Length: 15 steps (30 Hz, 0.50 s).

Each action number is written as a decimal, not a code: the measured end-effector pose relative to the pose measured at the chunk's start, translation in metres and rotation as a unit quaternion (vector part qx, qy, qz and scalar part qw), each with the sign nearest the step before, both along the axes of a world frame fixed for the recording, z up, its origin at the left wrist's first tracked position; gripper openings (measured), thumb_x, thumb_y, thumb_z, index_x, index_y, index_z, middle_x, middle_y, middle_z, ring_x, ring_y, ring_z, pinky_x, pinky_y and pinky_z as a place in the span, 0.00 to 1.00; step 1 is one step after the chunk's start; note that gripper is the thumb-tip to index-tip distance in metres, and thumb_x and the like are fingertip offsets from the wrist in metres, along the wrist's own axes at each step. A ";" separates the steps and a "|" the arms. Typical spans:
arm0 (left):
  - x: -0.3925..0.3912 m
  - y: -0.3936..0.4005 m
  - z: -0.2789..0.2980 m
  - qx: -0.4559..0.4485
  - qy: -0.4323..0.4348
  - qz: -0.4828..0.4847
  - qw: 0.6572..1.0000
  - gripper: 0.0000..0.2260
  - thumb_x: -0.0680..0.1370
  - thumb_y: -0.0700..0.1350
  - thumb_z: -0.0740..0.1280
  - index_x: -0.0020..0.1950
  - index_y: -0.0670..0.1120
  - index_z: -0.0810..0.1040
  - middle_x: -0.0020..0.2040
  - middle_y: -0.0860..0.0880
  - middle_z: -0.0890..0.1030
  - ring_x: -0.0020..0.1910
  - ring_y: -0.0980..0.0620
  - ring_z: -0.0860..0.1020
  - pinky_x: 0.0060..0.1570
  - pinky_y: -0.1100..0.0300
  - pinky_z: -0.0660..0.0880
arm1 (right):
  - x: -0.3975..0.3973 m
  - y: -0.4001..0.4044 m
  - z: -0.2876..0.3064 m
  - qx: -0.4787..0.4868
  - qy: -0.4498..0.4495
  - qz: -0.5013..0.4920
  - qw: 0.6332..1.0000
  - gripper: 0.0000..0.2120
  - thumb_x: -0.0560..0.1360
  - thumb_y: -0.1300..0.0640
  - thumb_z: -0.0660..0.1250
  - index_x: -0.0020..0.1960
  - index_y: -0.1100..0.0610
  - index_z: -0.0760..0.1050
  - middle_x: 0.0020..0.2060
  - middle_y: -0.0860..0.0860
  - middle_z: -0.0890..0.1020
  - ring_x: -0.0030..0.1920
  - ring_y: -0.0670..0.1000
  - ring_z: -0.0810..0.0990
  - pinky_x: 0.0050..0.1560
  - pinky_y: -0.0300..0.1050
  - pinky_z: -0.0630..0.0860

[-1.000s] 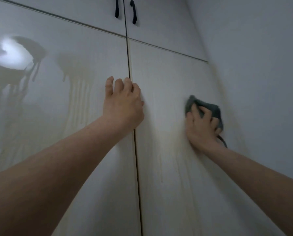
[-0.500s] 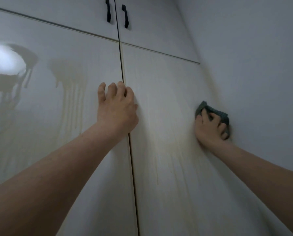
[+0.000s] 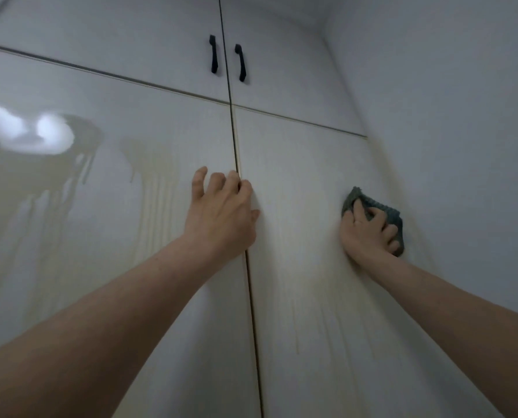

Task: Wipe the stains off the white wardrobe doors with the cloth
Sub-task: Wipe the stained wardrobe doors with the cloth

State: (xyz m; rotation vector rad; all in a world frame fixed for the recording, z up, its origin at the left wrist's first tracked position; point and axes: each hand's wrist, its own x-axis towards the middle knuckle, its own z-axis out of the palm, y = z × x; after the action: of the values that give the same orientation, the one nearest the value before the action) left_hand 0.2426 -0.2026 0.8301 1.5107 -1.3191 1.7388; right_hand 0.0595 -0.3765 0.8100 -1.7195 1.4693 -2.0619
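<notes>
Two tall white wardrobe doors fill the view, the left door (image 3: 101, 236) and the right door (image 3: 306, 176), split by a dark vertical seam. Yellowish drip stains (image 3: 155, 188) run down the left door, and fainter streaks (image 3: 336, 321) mark the right door lower down. My right hand (image 3: 369, 233) holds a grey-green cloth (image 3: 391, 217) bunched under its curled fingers and presses it on the right door near the side wall. My left hand (image 3: 221, 212) rests across the seam, fingers bent against the doors, holding nothing.
Above are two upper cupboard doors with black handles (image 3: 214, 58) (image 3: 241, 63). A plain white side wall (image 3: 462, 146) meets the right door just beyond the cloth. A bright light reflection (image 3: 34, 131) glares on the left door.
My right hand slid the cloth rightward, closer to the side wall. The view tilted upward, showing more of the upper cupboards. My left hand stays on the seam.
</notes>
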 end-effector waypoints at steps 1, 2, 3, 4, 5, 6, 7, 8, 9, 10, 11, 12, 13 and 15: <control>0.001 0.004 0.001 0.006 0.000 -0.012 1.000 0.24 0.81 0.57 0.56 0.72 0.46 0.66 0.72 0.46 0.68 0.73 0.43 0.63 0.76 0.43 0.44 | 0.012 0.011 0.006 -0.018 0.005 0.014 1.000 0.23 0.83 0.43 0.45 0.78 0.37 0.51 0.75 0.48 0.54 0.70 0.58 0.56 0.71 0.56 0.50; 0.002 0.007 0.000 0.010 0.001 -0.025 1.000 0.25 0.80 0.58 0.57 0.74 0.46 0.65 0.72 0.47 0.68 0.73 0.44 0.63 0.76 0.44 0.45 | 0.025 0.023 0.010 -0.046 0.019 0.032 0.998 0.23 0.83 0.43 0.45 0.77 0.37 0.52 0.76 0.47 0.53 0.71 0.58 0.55 0.72 0.56 0.49; 0.004 0.011 0.000 0.009 0.004 -0.037 0.999 0.26 0.80 0.58 0.57 0.75 0.46 0.64 0.73 0.47 0.68 0.74 0.44 0.62 0.76 0.45 0.46 | 0.039 0.037 0.016 -0.076 0.040 0.052 0.995 0.22 0.83 0.43 0.46 0.77 0.37 0.53 0.76 0.45 0.53 0.72 0.57 0.54 0.72 0.56 0.47; 0.008 0.017 -0.001 0.006 0.008 -0.047 0.999 0.27 0.80 0.58 0.57 0.75 0.46 0.64 0.73 0.47 0.68 0.75 0.45 0.62 0.76 0.45 0.46 | 0.054 0.050 0.024 -0.106 0.059 0.075 0.990 0.22 0.83 0.44 0.46 0.77 0.37 0.54 0.77 0.44 0.53 0.74 0.57 0.53 0.73 0.56 0.46; 0.012 0.022 -0.001 0.000 0.014 -0.053 0.998 0.26 0.80 0.58 0.57 0.75 0.46 0.64 0.74 0.46 0.67 0.75 0.45 0.62 0.76 0.46 0.47 | 0.069 0.065 0.031 -0.134 0.076 0.096 0.983 0.22 0.83 0.44 0.46 0.77 0.37 0.55 0.77 0.43 0.53 0.75 0.56 0.52 0.74 0.56 0.45; 0.019 0.029 0.000 -0.009 0.023 -0.055 0.998 0.26 0.79 0.57 0.57 0.74 0.46 0.64 0.74 0.45 0.67 0.75 0.45 0.62 0.75 0.46 0.49 | 0.086 0.082 0.037 -0.166 0.094 0.108 0.976 0.22 0.83 0.44 0.46 0.77 0.38 0.56 0.78 0.43 0.54 0.75 0.55 0.52 0.74 0.56 0.46; 0.024 0.034 0.002 -0.020 0.032 -0.057 0.998 0.25 0.79 0.56 0.57 0.73 0.46 0.65 0.75 0.44 0.66 0.75 0.44 0.61 0.75 0.46 0.50 | 0.100 0.097 0.041 -0.199 0.121 0.109 0.966 0.22 0.84 0.45 0.47 0.77 0.39 0.56 0.78 0.44 0.55 0.75 0.55 0.52 0.74 0.57 0.47; 0.034 0.043 0.004 -0.033 0.042 -0.058 0.997 0.25 0.79 0.56 0.57 0.73 0.46 0.65 0.75 0.44 0.65 0.75 0.43 0.62 0.75 0.46 0.51 | 0.118 0.113 0.042 -0.235 0.155 0.109 0.953 0.22 0.84 0.45 0.47 0.78 0.40 0.56 0.78 0.44 0.56 0.75 0.55 0.53 0.74 0.58 0.49; 0.042 0.052 0.006 -0.047 0.050 -0.063 0.996 0.24 0.79 0.55 0.57 0.73 0.46 0.65 0.75 0.43 0.65 0.74 0.43 0.62 0.74 0.46 0.52 | 0.131 0.126 0.042 -0.268 0.191 0.113 0.937 0.22 0.84 0.46 0.48 0.78 0.40 0.56 0.78 0.43 0.56 0.75 0.54 0.53 0.73 0.58 0.50; 0.052 0.062 0.007 -0.061 0.055 -0.066 0.994 0.24 0.79 0.55 0.57 0.72 0.46 0.66 0.75 0.43 0.65 0.74 0.43 0.62 0.74 0.46 0.53 | 0.143 0.136 0.042 -0.296 0.225 0.115 0.921 0.22 0.84 0.46 0.47 0.78 0.40 0.55 0.78 0.42 0.56 0.75 0.52 0.53 0.73 0.57 0.50; 0.062 0.073 0.007 -0.073 0.056 -0.065 0.994 0.23 0.79 0.54 0.56 0.72 0.46 0.65 0.76 0.43 0.65 0.74 0.43 0.62 0.74 0.47 0.53 | 0.153 0.139 0.045 -0.322 0.259 0.111 0.904 0.22 0.84 0.45 0.47 0.78 0.39 0.54 0.78 0.41 0.55 0.75 0.51 0.53 0.73 0.57 0.51; 0.071 0.082 0.007 -0.080 0.056 -0.062 0.993 0.23 0.79 0.53 0.57 0.73 0.46 0.65 0.76 0.44 0.64 0.75 0.44 0.61 0.74 0.47 0.52 | 0.157 0.137 0.051 -0.335 0.293 0.093 0.891 0.23 0.83 0.44 0.45 0.78 0.39 0.53 0.78 0.41 0.55 0.75 0.50 0.53 0.73 0.57 0.52; 0.081 0.094 0.007 -0.084 0.060 -0.056 0.993 0.24 0.79 0.51 0.57 0.74 0.46 0.64 0.77 0.44 0.64 0.75 0.44 0.60 0.74 0.48 0.51 | 0.160 0.134 0.061 -0.339 0.310 0.077 0.885 0.26 0.81 0.41 0.41 0.79 0.41 0.52 0.78 0.41 0.55 0.75 0.51 0.54 0.74 0.58 0.53; 0.098 0.116 0.005 -0.088 0.078 -0.046 0.992 0.24 0.80 0.48 0.58 0.76 0.45 0.63 0.79 0.43 0.60 0.77 0.44 0.58 0.74 0.48 0.49 | 0.155 0.129 0.085 -0.300 0.280 0.057 0.910 0.31 0.78 0.38 0.36 0.79 0.44 0.51 0.79 0.44 0.54 0.77 0.55 0.55 0.74 0.61 0.53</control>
State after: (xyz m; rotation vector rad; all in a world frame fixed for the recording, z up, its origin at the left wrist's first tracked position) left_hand 0.3406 -0.0870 0.8354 1.4328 -1.1089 1.5991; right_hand 0.2148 -0.2474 0.8949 -2.7314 0.7921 -2.2074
